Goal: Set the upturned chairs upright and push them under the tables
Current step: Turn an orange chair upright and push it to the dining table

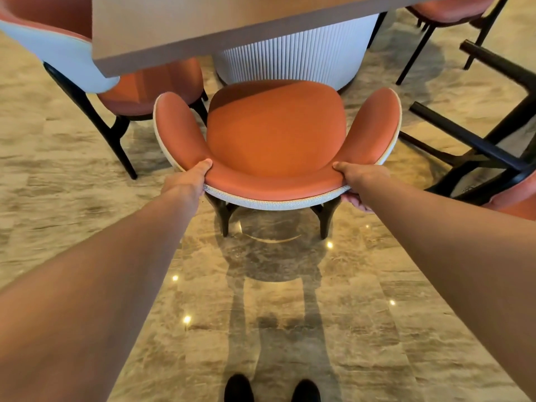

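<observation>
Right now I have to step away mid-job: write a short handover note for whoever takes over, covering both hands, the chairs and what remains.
Left hand: grips the backrest rim of the orange chair, thumb on top.
Right hand: grips the same rim on the other side, fingers curled underneath.
The orange chair stands upright on its legs, facing the table; its seat front is near the ribbed white pedestal, most of the seat not yet under the tabletop.
Done: this chair is righted.
Left: push it in. At the right edge, an overturned chair with black legs up likely needs righting.
</observation>
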Available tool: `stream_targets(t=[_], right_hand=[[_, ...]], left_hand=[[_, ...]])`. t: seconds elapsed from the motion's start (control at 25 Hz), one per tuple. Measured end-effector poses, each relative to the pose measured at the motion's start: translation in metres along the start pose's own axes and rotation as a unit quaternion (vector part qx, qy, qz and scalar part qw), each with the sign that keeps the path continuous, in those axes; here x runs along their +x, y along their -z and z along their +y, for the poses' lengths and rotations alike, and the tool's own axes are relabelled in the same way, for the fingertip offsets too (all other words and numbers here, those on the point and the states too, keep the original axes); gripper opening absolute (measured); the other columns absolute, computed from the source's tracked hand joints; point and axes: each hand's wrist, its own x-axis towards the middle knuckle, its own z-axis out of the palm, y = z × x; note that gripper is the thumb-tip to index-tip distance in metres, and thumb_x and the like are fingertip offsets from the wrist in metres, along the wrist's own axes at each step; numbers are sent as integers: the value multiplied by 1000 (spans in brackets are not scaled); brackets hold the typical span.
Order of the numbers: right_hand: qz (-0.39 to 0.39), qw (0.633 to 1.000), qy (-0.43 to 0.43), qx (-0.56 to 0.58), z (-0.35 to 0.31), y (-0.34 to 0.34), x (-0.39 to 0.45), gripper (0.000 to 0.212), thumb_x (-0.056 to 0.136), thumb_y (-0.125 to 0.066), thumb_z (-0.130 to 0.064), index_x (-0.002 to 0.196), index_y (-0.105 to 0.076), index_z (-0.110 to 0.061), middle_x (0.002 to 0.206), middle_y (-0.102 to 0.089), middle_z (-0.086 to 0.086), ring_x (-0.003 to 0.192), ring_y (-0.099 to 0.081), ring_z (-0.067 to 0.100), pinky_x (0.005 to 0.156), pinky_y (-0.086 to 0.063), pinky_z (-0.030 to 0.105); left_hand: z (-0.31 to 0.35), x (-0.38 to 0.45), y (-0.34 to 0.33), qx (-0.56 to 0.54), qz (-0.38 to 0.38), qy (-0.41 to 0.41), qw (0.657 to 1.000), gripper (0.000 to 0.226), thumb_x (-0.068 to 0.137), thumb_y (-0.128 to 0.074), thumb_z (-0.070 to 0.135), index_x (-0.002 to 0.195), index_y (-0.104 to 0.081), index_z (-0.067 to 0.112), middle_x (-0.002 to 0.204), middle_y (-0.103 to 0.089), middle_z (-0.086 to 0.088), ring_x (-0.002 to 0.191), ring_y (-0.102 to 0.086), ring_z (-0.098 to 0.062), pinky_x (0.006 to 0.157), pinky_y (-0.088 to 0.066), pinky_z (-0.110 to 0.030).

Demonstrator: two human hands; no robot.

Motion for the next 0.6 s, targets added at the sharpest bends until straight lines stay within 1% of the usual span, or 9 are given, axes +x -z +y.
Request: stream_targets(t=[0.08, 0.16, 0.24, 0.28, 0.36, 0.4, 0.44, 0.52, 0.6], right_hand=[[8, 1000, 6, -8, -8, -1, 2, 47, 80, -77, -45, 104, -58, -10, 91, -65, 13, 40, -46, 18, 24, -31, 13], [7, 1000, 14, -16, -14, -1, 3, 49, 80, -77, -47, 105, -59, -10, 96, -66, 12, 42, -45, 17, 25, -30, 12], [11, 999, 20, -26, -22, 0, 5, 54, 80, -76, -49, 112, -62, -8, 98, -68, 10, 43, -45, 16, 25, -31, 12], [8, 999, 21, -29, -26, 0, 7, 57, 80, -75, -50, 117, -62, -8, 94, -68, 9, 43, -46, 15, 25, -32, 12], [-14, 999, 17, -36, -35, 0, 11, 62, 82, -73, -50, 125, -57, -9, 80, -62, 7, 41, -48, 15, 26, -34, 13], [-22, 999, 16, -43, -39, 0, 12, 63, 82, -72, -51, 128, -55, -10, 75, -59, 7, 38, -49, 15, 27, -35, 13], [-21, 998, 17, -48, -43, 0, 15, 64, 82, -72, -52, 128, -55, -11, 75, -58, 7, 37, -49, 15, 26, -35, 13], [-4, 998, 31, -49, -49, -1, 22, 61, 80, -74, -51, 123, -59, -10, 86, -64, 7, 43, -48, 16, 25, -33, 13], [9, 998, 40, -49, -55, -4, 30, 53, 79, -75, -51, 110, -60, -10, 102, -70, 9, 48, -48, 16, 25, -33, 14]], left_hand=[[7, 5, -5, 4, 1, -6, 1000, 54, 69, -81, 54, 104, -67, 16, 106, -73, -3, 53, -47, -9, 84, -50, -28], [14, 9, -9, 4, 2, -11, 1000, 60, 67, -81, 55, 111, -69, 15, 110, -73, -3, 56, -51, -7, 89, -51, -30], [20, 11, -13, 3, -3, -9, 1000, 65, 65, -81, 57, 115, -69, 16, 110, -72, -2, 68, -59, -7, 94, -51, -33], [22, 13, -15, 5, -2, -8, 1000, 68, 63, -80, 58, 117, -68, 17, 109, -72, -2, 77, -63, -11, 95, -50, -35], [27, 19, -21, 7, 5, -5, 1000, 73, 59, -80, 59, 118, -68, 18, 111, -71, -2, 99, -67, -19, 97, -51, -37], [30, 22, -22, 7, 6, -4, 1000, 75, 57, -80, 59, 118, -67, 18, 113, -71, -3, 107, -66, -22, 99, -51, -37], [34, 25, -24, 8, 3, -2, 1000, 76, 56, -80, 59, 119, -67, 18, 116, -71, -4, 112, -65, -22, 100, -51, -37], [41, 30, -28, 6, -5, 0, 1000, 78, 55, -80, 59, 120, -66, 17, 118, -70, -4, 114, -64, -23, 101, -50, -36], [48, 35, -35, -9, 1, -12, 1000, 78, 60, -81, 55, 125, -63, 15, 120, -68, -5, 111, -63, -24, 97, -48, -33]])
